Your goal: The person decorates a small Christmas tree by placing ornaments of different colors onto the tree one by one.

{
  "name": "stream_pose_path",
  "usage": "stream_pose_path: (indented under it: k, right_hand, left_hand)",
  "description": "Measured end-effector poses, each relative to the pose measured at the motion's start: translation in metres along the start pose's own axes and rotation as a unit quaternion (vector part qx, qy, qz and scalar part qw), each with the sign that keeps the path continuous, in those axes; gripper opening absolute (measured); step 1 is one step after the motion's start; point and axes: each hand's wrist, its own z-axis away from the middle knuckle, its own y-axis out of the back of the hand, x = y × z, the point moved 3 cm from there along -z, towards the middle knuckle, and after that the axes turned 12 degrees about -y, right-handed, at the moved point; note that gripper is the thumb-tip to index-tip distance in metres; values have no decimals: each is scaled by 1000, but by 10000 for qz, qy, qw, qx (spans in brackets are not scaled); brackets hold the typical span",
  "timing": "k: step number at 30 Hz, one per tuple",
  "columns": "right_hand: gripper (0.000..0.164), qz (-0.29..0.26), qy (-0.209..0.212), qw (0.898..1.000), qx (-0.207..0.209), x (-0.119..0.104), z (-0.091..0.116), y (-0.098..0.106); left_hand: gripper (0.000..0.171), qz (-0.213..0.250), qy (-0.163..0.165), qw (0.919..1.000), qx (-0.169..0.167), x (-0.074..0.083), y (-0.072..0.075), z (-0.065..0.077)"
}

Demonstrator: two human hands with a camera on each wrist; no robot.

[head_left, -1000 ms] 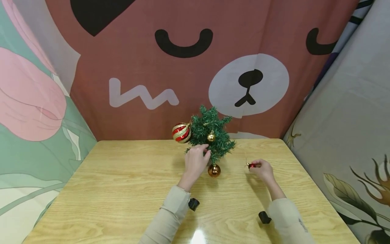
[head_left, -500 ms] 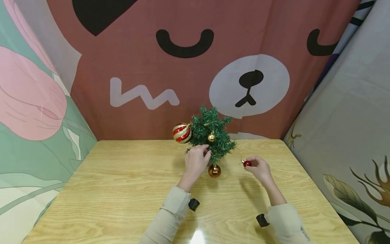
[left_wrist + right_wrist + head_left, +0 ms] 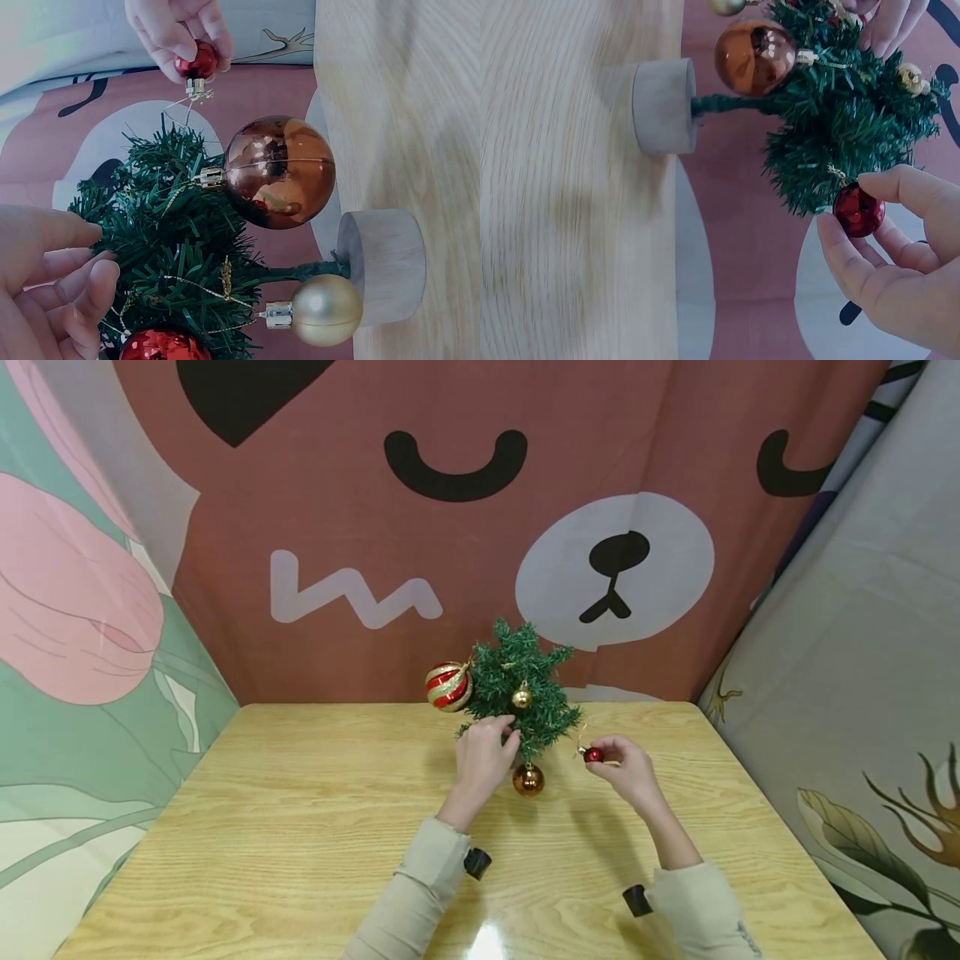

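Observation:
A small artificial Christmas tree [image 3: 517, 681] stands on a pale round wooden base [image 3: 386, 266]. My left hand [image 3: 483, 752] is at its left front, fingertips by the branches, with a gap between thumb and index finger. My right hand [image 3: 630, 772] pinches a small red bauble [image 3: 859, 210] between thumb and fingers, its gold cap and string loop facing the branches on the right side. A copper bauble [image 3: 279, 172] hangs low at the front. Below the left fingers in the left wrist view are another red bauble [image 3: 165, 346] and a matte gold bauble [image 3: 328, 310].
A large red-and-gold striped bauble [image 3: 448, 687] hangs on the tree's left, a small gold bauble [image 3: 521, 697] higher at the front. The wooden table [image 3: 315, 810] ends at a printed curtain [image 3: 337, 527] behind the tree.
My right hand has moved left and slightly away from me, bringing the red bauble close to the tree's right side. My left hand has stayed in place.

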Motion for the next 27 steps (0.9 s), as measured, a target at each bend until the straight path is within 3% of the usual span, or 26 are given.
stream_pose_path:
  k: [9, 27]
  right_hand:
    - [25, -727, 150, 9969, -262, -21, 13, -14]
    - [24, -1259, 715, 9876, -600, -51, 22, -30]
  left_hand:
    - [18, -18, -47, 10000, 47, 0, 0, 0]
    - [18, 46, -62, 9999, 115, -1, 2, -1]
